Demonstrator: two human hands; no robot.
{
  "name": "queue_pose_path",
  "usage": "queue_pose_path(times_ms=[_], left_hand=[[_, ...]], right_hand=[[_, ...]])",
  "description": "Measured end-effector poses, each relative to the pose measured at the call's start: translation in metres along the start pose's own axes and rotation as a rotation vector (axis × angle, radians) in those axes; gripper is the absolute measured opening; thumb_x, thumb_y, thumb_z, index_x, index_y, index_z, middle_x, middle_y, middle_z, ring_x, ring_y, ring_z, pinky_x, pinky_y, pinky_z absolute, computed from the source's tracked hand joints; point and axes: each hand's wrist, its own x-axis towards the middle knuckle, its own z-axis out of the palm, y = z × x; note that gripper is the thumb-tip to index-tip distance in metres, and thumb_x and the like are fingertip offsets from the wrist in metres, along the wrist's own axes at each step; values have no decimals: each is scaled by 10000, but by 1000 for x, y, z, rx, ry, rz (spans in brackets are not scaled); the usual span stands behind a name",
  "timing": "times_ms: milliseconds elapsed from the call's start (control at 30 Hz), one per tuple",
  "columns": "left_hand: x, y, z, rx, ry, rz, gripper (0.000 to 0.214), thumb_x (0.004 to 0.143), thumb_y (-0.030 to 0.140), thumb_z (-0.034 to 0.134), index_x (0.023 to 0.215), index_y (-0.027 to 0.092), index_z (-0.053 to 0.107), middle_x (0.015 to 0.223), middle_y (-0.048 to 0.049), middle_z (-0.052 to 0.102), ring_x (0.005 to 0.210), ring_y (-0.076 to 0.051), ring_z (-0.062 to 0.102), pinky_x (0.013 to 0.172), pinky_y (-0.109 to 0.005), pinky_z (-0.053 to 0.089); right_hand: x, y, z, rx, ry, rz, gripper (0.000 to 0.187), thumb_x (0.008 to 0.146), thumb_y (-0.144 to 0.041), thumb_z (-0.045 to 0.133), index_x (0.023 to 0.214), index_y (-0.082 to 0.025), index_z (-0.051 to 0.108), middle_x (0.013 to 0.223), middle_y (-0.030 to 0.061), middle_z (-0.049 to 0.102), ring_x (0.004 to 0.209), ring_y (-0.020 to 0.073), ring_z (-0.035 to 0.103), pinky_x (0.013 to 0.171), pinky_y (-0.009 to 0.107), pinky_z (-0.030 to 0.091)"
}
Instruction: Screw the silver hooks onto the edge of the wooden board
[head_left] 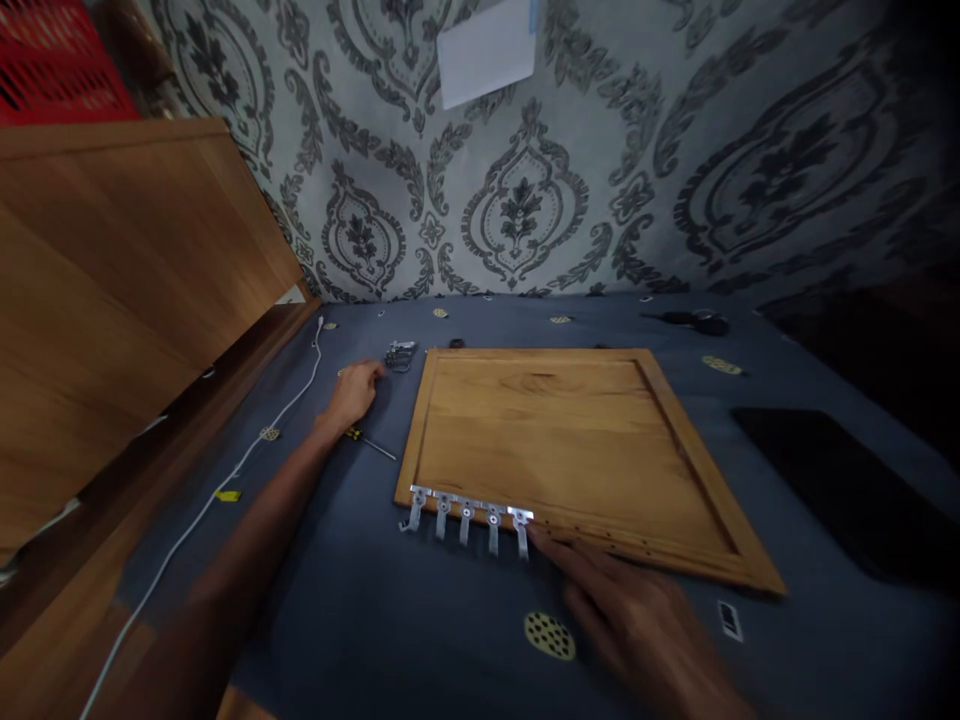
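A framed wooden panel (540, 430) lies flat on the dark blue cloth. Along its near edge sits a row of several silver metal hooks (466, 515), their bent ends hanging past the wood. My right hand (630, 610) is at that edge with fingers stretched out, the fingertips touching or right beside the rightmost hook (522, 528). Farther back on the left, my left hand (355, 392) hovers low over the cloth, fingers loosely bent, just short of a small pile of metal hooks (400, 355). A screwdriver (375, 445) with a yellow-and-black handle lies by my left wrist, its handle partly hidden.
A white cable (247, 455) with a yellow tag runs down the left side beside a wooden cabinet (142, 240). To the right lies a black flat object (832, 490). A dark item (694, 320) rests behind the panel, before the patterned wall (525, 200).
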Motion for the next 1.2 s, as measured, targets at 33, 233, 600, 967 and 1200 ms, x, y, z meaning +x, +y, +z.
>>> queue_pose_path(times_ms=[33,233,600,967,1200], left_hand=[[-1,0,-1,6,-5,1,337,978,369,599,1244,161,596,1250,-106,614,1076,-219,634,923,-430,568],[-4,5,-9,49,-35,9,341,976,369,603,1245,158,595,1249,-106,614,1079,-222,634,925,-434,567],[-8,29,-23,93,-77,-59,279,973,332,604,1175,140,622,1209,-103,631,1110,-237,623,968,-462,536],[-53,140,-75,-290,-351,325,256,931,373,499,957,171,655,937,-30,697,885,-172,648,781,-256,494],[-46,201,-69,-397,-791,708,196,946,265,499,848,162,634,855,-23,630,864,-146,584,778,-253,427]], right_hand=[[0,0,0,2,-5,3,512,893,-67,420,1301,-238,677,1003,80,793,756,214,768,583,307,629],[1,-2,-3,-2,-31,11,482,916,-77,409,1295,-218,671,1001,74,792,773,191,762,616,282,613],[6,-10,-8,25,-171,139,473,896,-85,438,1288,-202,676,991,75,783,742,199,732,644,325,577],[10,-15,-12,32,-211,189,416,871,-77,513,1230,-213,673,977,56,774,740,177,694,645,287,495],[14,-16,-15,24,-217,169,474,860,-77,537,1307,-201,633,955,64,767,750,185,687,620,284,442]])
